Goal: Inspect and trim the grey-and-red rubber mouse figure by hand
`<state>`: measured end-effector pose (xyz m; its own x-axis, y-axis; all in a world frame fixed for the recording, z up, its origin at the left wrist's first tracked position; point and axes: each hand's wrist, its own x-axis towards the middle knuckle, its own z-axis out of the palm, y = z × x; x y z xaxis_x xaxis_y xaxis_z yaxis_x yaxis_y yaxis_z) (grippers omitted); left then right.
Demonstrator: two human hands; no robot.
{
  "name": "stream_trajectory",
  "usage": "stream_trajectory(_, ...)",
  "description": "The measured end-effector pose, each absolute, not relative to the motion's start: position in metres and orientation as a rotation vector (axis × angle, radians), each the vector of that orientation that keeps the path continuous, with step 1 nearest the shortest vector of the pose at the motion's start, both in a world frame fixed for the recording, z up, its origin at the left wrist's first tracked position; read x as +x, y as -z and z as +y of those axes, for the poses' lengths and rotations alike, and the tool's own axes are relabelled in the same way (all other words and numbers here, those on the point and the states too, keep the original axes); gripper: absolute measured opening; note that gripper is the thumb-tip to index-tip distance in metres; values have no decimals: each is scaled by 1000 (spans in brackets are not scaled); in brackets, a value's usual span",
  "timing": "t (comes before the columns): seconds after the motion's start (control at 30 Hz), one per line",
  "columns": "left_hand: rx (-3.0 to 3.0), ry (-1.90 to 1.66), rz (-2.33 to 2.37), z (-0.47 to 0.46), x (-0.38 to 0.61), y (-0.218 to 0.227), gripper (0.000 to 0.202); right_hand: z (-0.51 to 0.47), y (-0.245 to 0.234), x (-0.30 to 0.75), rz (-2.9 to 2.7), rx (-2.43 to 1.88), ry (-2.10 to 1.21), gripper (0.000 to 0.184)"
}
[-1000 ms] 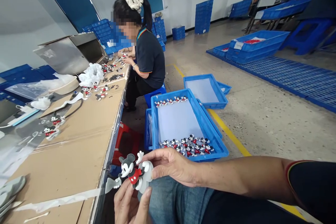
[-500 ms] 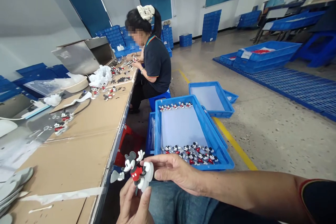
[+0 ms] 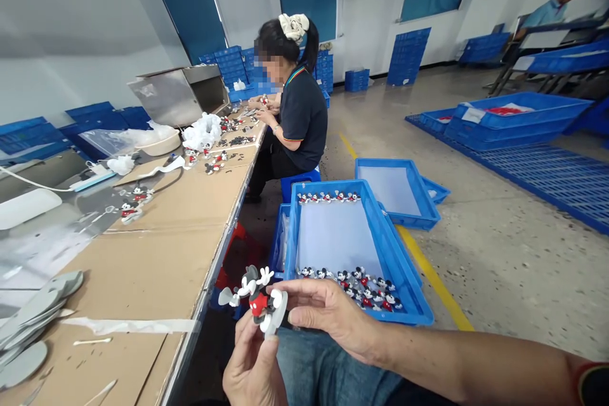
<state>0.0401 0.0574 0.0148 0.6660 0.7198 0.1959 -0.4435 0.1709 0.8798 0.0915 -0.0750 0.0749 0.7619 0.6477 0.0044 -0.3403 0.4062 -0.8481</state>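
A Mickey Mouse figurine [image 3: 259, 303] with red shorts and a pale grey base is held up between my hands, above my lap. My left hand [image 3: 254, 365] pinches it from below, thumb against the base. From the right, my right hand [image 3: 330, 314] closes its fingers and thumb on the edge of the base, partly hidden behind it. Just beyond, a blue tray [image 3: 294, 228] lined with white holds a far row and a near group of similar figurines [image 3: 366, 295].
To the left runs a cardboard-covered table [image 3: 157, 260] with grey bases [image 3: 38, 311], a cotton swab [image 3: 92, 341] and two figurines [image 3: 130, 209]. A co-worker [image 3: 304, 111] sits farther along it. Another blue tray [image 3: 428, 219] lies on the floor at right.
The view has swung left, so the surroundings sit farther right. Both hands keep hold of the figurine, which has turned slightly, its base now more edge-on.
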Motion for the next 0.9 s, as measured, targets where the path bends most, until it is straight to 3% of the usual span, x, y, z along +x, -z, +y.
stream_trajectory(0.13,1236,-922,231,59,40,-12,24,-75,-71,89,-405,-1090,-522,49)
stream_trajectory(0.17,1273,-968,222,60,40,-11,26,-76,-69,88,-413,-1180,-384,45)
stream_trajectory(0.27,1369,-1125,213,62,38,-12,31,-81,-69,84,-564,-1428,120,7)
stream_trajectory(0.33,1488,-1209,158,66,37,-13,35,-85,-75,81,-801,-1509,266,19)
stream_trajectory(0.63,1885,-1290,-178,87,33,2,55,-89,-96,58,-1039,-1941,132,27)
stream_trajectory(0.73,1995,-1331,-173,92,29,0,43,-86,-95,56,-1047,-1976,167,22)
stream_trajectory(0.87,2061,-1344,-125,86,24,-10,3,-83,-93,56,-1166,-2007,329,17)
stream_trajectory(0.9,2030,-1369,-77,82,25,-12,6,-82,-92,57,-1194,-2014,349,18)
